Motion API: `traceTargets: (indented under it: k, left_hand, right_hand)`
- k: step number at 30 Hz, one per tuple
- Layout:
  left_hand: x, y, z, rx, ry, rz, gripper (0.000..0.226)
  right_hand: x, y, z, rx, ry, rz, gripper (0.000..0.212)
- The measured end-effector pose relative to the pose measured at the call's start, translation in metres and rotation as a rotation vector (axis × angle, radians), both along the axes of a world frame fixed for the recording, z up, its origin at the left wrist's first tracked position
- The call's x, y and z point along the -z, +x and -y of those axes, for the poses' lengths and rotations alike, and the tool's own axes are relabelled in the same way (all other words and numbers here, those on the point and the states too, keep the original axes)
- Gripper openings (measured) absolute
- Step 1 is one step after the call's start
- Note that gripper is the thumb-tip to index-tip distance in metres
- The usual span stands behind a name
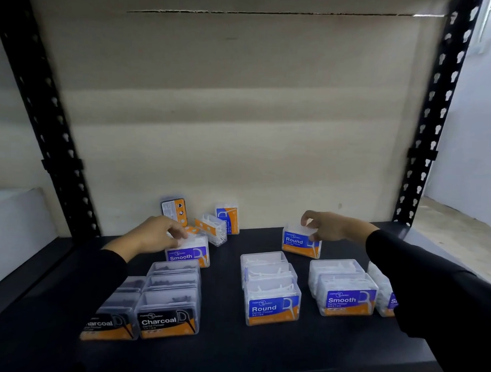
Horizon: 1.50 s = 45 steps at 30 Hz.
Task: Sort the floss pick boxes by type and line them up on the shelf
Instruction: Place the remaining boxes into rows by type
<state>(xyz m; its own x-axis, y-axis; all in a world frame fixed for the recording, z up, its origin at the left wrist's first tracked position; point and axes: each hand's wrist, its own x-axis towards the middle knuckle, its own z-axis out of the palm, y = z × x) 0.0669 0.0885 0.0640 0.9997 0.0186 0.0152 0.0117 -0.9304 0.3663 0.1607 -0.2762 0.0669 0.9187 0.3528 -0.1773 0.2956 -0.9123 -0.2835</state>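
Clear floss pick boxes stand on a black shelf. My left hand grips the top of a Smooth box at the left middle. My right hand grips the top of a Round box further right. Toward the front, boxes stand in rows running front to back: two Charcoal rows, one Round row and two Smooth rows; my right sleeve hides part of the rightmost one.
Three loose boxes sit at the back left near the cardboard wall: a dark one upright, one lying tilted, one standing. Black perforated uprights frame the shelf on both sides. A bare strip of shelf runs along the front edge.
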Motion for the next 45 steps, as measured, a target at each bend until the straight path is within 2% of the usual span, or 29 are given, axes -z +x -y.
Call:
traceTargets:
  k: [3,9,21,24,28,30,33,37,41,45]
  left_hand:
    - [0.000,0.000,0.002,-0.023,0.037,-0.012,0.027]
    - [0.004,0.001,0.016,-0.062,-0.049,-0.011,0.028]
    - [0.007,0.025,0.079,0.068,-0.044,-0.008,0.034]
    - [0.003,0.030,0.100,0.125,-0.025,0.008,0.033]
    - [0.002,0.034,0.122,0.213,-0.003,0.020,0.034]
    - [0.001,0.032,0.129,0.214,0.022,0.067,0.034]
    - [-0.002,0.026,0.137,0.258,0.027,0.148,0.029]
    - [-0.001,0.019,0.143,0.325,-0.019,0.121,0.026]
    - [0.000,0.016,0.142,0.364,-0.047,0.022,0.027]
    - [0.000,0.015,0.138,0.353,-0.060,0.008,0.027]
  right_hand:
    - [-0.001,-0.003,-0.002,-0.014,0.055,-0.048,0.045]
    - [0.002,-0.013,-0.020,-0.088,0.211,-0.151,0.046]
    - [0.005,-0.028,-0.050,-0.182,0.382,-0.330,0.039]
    - [0.006,-0.027,-0.055,-0.188,0.367,-0.244,0.038]
    - [0.009,-0.022,-0.065,-0.269,0.174,0.200,0.032]
    - [0.011,-0.020,-0.068,-0.266,0.160,0.295,0.030]
    - [0.009,-0.017,-0.071,-0.317,0.087,0.262,0.036]
    - [0.013,-0.010,-0.073,-0.318,0.033,0.155,0.035]
    - [0.013,-0.006,-0.066,-0.264,0.039,0.209,0.040]
    - [0.009,-0.002,-0.044,-0.212,0.015,0.221,0.042]
